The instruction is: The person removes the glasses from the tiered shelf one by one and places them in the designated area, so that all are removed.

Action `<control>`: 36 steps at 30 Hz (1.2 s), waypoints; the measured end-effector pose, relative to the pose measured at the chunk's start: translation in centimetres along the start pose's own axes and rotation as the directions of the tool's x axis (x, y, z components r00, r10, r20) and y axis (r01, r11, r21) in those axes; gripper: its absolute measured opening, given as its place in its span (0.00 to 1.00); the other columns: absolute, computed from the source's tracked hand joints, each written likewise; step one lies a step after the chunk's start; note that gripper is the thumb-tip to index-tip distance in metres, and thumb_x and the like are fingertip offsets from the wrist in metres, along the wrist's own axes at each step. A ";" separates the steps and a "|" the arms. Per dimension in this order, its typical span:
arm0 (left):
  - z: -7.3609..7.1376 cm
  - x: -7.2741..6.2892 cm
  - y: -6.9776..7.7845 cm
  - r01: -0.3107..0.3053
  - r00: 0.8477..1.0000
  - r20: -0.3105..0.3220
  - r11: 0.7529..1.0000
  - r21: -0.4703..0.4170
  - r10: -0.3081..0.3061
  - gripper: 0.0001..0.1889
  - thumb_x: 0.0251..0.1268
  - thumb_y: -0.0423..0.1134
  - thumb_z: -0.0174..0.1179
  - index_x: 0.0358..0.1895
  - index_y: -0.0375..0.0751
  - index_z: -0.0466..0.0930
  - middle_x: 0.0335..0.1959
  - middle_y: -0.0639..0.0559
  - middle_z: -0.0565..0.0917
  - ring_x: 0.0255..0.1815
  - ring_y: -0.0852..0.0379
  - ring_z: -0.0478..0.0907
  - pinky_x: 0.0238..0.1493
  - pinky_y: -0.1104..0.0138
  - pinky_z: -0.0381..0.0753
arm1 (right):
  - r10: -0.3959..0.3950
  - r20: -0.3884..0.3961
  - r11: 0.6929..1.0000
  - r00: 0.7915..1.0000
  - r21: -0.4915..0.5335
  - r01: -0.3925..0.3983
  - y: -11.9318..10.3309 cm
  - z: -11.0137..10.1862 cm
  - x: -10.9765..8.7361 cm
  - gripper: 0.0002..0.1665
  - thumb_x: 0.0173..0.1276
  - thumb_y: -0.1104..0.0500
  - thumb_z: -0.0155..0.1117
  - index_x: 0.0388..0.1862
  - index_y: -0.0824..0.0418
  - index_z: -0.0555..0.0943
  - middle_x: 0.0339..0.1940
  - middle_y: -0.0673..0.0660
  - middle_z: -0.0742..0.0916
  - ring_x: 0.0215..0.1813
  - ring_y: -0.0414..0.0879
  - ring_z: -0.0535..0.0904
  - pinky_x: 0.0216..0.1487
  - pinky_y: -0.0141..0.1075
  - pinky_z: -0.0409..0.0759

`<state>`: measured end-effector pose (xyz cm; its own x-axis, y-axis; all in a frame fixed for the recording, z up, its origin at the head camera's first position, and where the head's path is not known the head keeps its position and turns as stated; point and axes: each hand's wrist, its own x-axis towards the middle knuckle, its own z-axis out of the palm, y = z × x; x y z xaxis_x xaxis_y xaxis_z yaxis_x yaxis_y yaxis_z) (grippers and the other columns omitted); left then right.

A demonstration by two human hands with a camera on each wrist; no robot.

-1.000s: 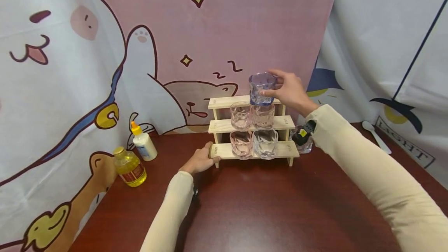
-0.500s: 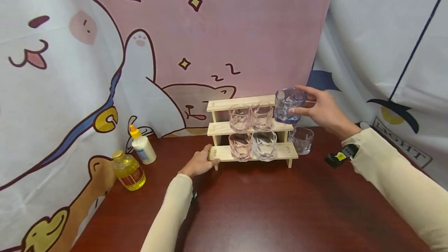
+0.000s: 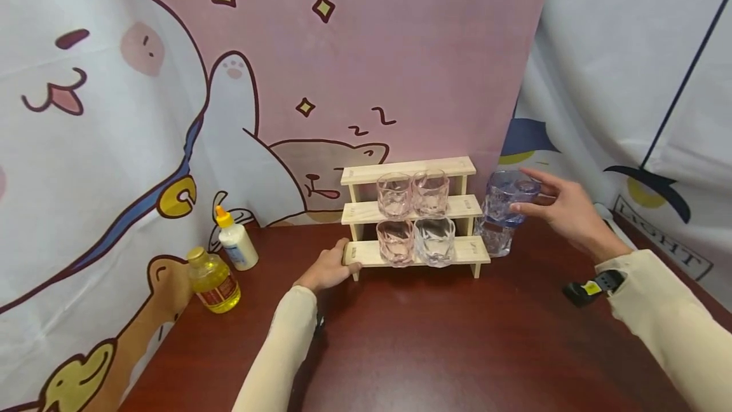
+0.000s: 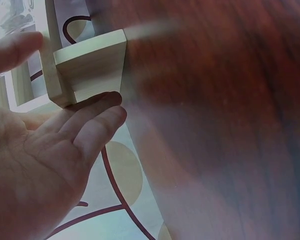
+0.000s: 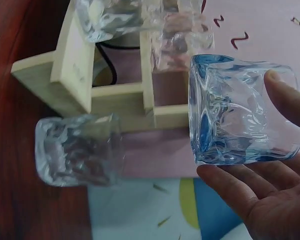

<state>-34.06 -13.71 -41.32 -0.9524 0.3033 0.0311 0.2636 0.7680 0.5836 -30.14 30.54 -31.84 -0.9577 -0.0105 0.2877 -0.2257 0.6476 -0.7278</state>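
My right hand (image 3: 577,218) holds a blue-tinted glass tumbler (image 3: 511,199) beside the right end of a three-step wooden rack (image 3: 420,167). Thumb and fingers pinch the tumbler (image 5: 245,110) from opposite sides in the right wrist view. A clear glass (image 3: 496,237) stands on the table below it, partly hidden by the blue one. My left hand (image 3: 327,267) grips the left end of the rack's bottom step, its thumb over the board (image 4: 92,50). Two pinkish glasses (image 3: 394,196) sit on the middle step. On the bottom step are a pink glass (image 3: 396,243) and a clear glass (image 3: 434,241).
To the left stand a bottle of yellow liquid (image 3: 215,281) and a white glue bottle (image 3: 237,243) with an orange tip. A white spoon (image 3: 605,212) lies behind my right hand. Printed cloth (image 3: 446,49) hangs behind the dark red table (image 3: 434,336).
My right hand has carried the blue tumbler from over the top step rightward and down, past the rack's right end. The left hand stays at the rack.
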 end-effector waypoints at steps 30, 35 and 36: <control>-0.3 0.0 0.0 0.015 1.000 -0.006 1.000 -0.005 -0.015 0.31 0.66 0.45 0.63 0.68 0.37 0.64 0.43 0.41 0.81 0.41 0.51 0.75 0.45 0.60 0.74 | 0.156 -0.111 0.983 0.981 -0.079 -0.165 9.6 0.4 -1.1 0.55 0.64 0.41 0.72 0.81 0.59 0.56 0.64 0.80 0.76 0.62 0.73 0.76 0.47 0.54 0.81; -0.1 0.1 0.0 0.010 1.000 0.005 1.000 -0.004 -0.010 0.32 0.65 0.46 0.63 0.68 0.37 0.64 0.44 0.41 0.81 0.41 0.51 0.75 0.45 0.60 0.74 | 0.187 -0.091 0.981 0.978 -0.037 -0.191 11.2 0.7 -0.7 0.55 0.64 0.45 0.73 0.81 0.61 0.54 0.71 0.80 0.69 0.67 0.75 0.71 0.57 0.61 0.76; -0.1 0.1 0.0 0.015 1.000 0.008 1.000 -0.006 -0.015 0.32 0.65 0.46 0.63 0.68 0.37 0.63 0.45 0.40 0.81 0.41 0.51 0.75 0.45 0.59 0.74 | 0.189 -0.088 0.981 0.978 -0.034 -0.193 11.5 0.8 -0.6 0.55 0.64 0.46 0.73 0.81 0.61 0.54 0.71 0.80 0.69 0.67 0.74 0.70 0.57 0.61 0.76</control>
<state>-34.17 -13.70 -41.26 -0.9549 0.2966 0.0160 0.2488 0.7693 0.5885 -32.27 37.40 -40.88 -0.9637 0.1790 0.1983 -0.0307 0.6632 -0.7478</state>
